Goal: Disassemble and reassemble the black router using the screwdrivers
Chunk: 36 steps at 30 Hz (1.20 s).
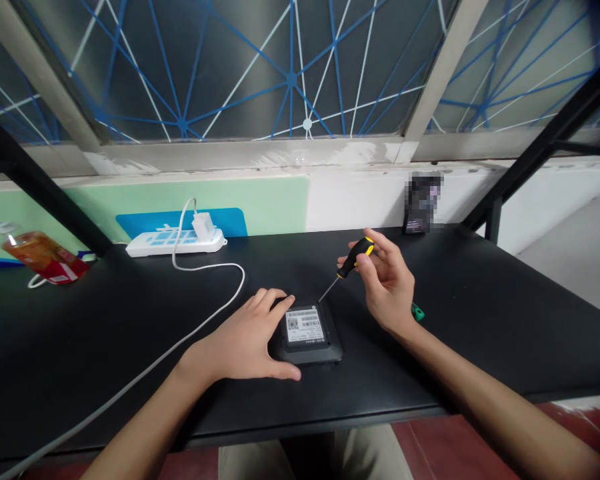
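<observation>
A flat black device (333,350) with a white printed label (306,325) lies on the black desk in front of me. My left hand (247,333) rests along its left side, thumb at the near edge and fingers at the far edge, steadying it. Between the fingers of my right hand (387,280) is a black and yellow screwdriver (355,258), tilted, its shaft running down to the left. The tip meets the device near the label's far right corner; any screw there is too small to see. A green-handled tool (417,312) is partly hidden behind my right wrist.
A white power strip (180,241) with a plugged-in white charger (203,227) stands at the back left. Its white cable (195,327) curves across the desk's left half. A bottle of orange-brown drink (47,257) is far left. A dark phone (420,203) leans against the wall.
</observation>
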Each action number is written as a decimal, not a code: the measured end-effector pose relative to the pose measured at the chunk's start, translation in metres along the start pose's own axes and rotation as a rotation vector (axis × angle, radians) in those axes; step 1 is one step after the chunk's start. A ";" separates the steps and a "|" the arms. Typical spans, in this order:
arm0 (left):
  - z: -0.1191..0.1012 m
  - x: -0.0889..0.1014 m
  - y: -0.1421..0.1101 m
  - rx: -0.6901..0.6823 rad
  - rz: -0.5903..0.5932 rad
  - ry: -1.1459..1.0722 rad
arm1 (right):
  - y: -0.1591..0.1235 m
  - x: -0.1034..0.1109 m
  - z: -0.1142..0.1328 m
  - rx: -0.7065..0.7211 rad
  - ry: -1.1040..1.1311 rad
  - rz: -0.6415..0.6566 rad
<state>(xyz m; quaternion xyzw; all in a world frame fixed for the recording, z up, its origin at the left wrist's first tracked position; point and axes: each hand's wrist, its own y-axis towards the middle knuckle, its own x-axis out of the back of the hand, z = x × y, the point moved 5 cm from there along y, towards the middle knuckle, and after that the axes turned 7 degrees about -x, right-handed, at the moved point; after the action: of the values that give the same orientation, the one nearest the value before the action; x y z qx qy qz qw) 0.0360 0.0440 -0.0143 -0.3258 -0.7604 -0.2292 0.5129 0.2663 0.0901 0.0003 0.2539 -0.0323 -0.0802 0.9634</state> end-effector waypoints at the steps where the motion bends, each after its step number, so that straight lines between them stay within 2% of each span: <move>1: 0.000 0.000 0.000 0.004 0.004 0.002 | 0.001 0.001 0.000 0.015 -0.028 -0.021; 5: 0.000 0.000 0.001 0.016 0.013 0.000 | 0.001 0.006 -0.003 0.076 -0.146 -0.086; 11: 0.000 0.000 0.002 0.016 0.022 0.001 | 0.000 0.001 -0.008 0.044 0.041 0.070; 15: 0.000 0.000 0.001 0.018 0.018 0.002 | 0.000 0.000 -0.007 0.048 0.048 0.081; 24: 0.001 -0.001 0.001 0.018 0.019 0.013 | 0.004 0.005 -0.003 0.111 -0.122 -0.065; 31: 0.000 0.000 0.002 0.018 0.022 0.014 | 0.002 0.002 -0.007 0.031 -0.021 0.045; 36: 0.001 -0.001 0.001 -0.001 -0.003 0.013 | 0.003 0.001 -0.012 0.031 -0.024 0.045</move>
<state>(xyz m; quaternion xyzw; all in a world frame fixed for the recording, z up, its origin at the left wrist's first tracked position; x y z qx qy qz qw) 0.0361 0.0453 -0.0154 -0.3234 -0.7573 -0.2326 0.5175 0.2693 0.0982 -0.0083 0.2668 -0.0508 -0.0608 0.9605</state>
